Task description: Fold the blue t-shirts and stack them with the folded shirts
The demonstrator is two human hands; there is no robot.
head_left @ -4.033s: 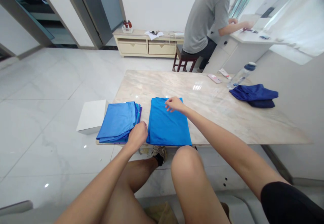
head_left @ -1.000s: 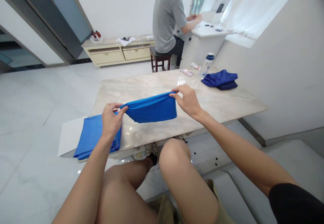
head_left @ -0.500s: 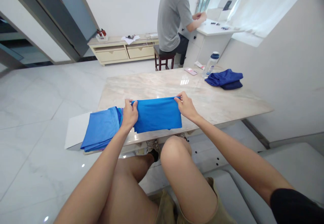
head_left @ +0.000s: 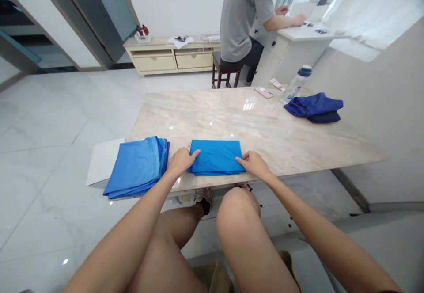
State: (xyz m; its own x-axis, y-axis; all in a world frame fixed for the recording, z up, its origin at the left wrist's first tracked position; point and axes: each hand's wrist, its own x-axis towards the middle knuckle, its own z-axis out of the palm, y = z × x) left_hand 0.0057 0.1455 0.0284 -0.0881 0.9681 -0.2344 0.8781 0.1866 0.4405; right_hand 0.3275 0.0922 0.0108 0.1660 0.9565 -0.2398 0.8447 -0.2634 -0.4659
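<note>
A bright blue cloth [head_left: 217, 157], folded into a neat rectangle, lies flat near the front edge of the marble-look table [head_left: 198, 114]. My left hand [head_left: 180, 161] pinches its left edge, thumb on top and the other fingers mostly hidden. At the right edge, my right hand [head_left: 256, 165] holds the fabric between thumb and fingers. To the left of my left hand sits a stack of folded cloths [head_left: 134, 162], mid-blue on top with purple and teal edges showing.
A crumpled dark blue cloth [head_left: 314, 107], a water bottle [head_left: 297, 85] and a pink phone [head_left: 264, 92] are at the table's far right. Under the stack's left side is a white box [head_left: 102, 160]. Beyond, a person [head_left: 243, 19] sits on a stool [head_left: 227, 70] at a white desk.
The blue cloth, held up between both hands before, has come down onto the table. My view has shifted slightly left. The other person's hands have moved apart.
</note>
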